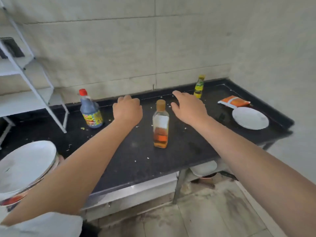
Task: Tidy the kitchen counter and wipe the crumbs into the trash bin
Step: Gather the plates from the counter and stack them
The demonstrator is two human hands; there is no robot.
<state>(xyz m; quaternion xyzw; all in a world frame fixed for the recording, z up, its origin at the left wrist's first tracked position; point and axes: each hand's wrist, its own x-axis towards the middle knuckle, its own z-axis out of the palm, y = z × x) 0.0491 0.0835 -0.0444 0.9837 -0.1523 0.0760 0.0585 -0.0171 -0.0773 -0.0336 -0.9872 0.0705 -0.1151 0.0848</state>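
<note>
Pale crumbs (148, 157) speckle a glossy black counter (133, 151). The left hand (127, 109) hovers with fingers curled, holding nothing; the right hand (189, 108), fingers relaxed, hangs beside a square glass bottle (160, 124) with a cork-coloured cap. A white plate (24, 166) is cut off near left.

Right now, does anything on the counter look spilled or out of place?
Yes. Pale crumbs lie scattered over the black counter, thickest near the dark bottle. An orange packet lies flat by the plate. The bottles stand upright; no liquid spill shows.
</note>
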